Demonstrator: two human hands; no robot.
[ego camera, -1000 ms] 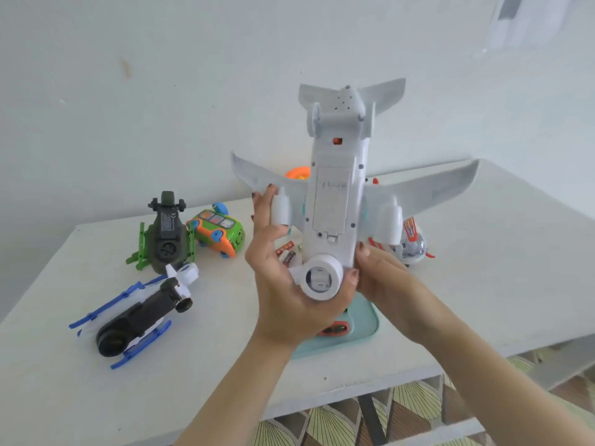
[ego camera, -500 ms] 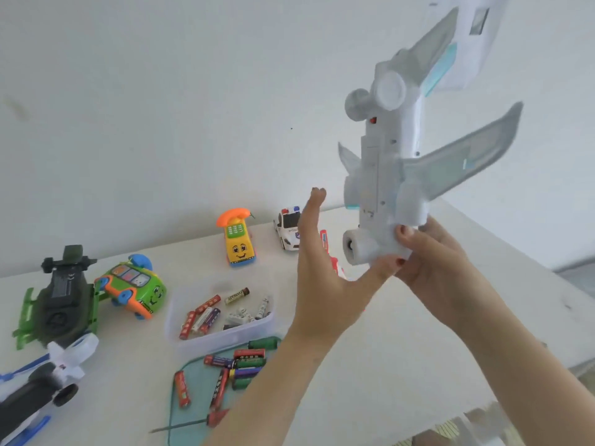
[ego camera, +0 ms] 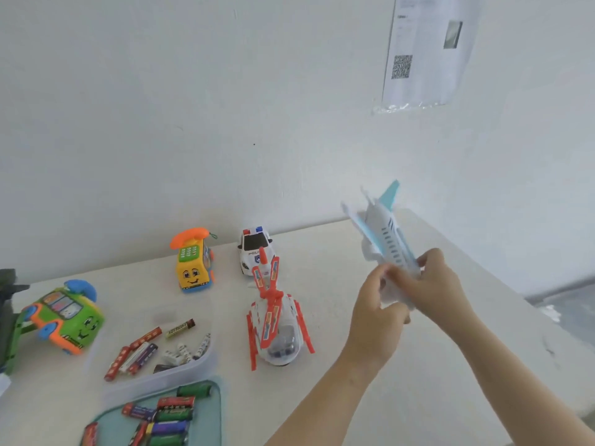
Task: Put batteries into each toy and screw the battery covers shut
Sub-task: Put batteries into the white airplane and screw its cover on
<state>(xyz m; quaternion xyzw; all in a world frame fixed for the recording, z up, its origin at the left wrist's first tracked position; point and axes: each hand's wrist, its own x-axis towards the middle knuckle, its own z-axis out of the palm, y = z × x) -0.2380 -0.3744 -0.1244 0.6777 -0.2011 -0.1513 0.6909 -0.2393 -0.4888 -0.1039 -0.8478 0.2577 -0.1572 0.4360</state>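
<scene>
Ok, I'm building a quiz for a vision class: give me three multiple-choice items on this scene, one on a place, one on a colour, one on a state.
1. Where does the police car stand? A) at the back of the table, near the wall B) in a hand C) on the floor
2. What colour is the handset on the yellow phone toy? A) black B) orange C) purple
3. How is the toy plane? A) lying on the table B) inside a box C) held up in the air
1 A: it stands behind the helicopter, by the wall. 2 B: it is plainly orange. 3 C: left hand and right hand both grip it.
</scene>
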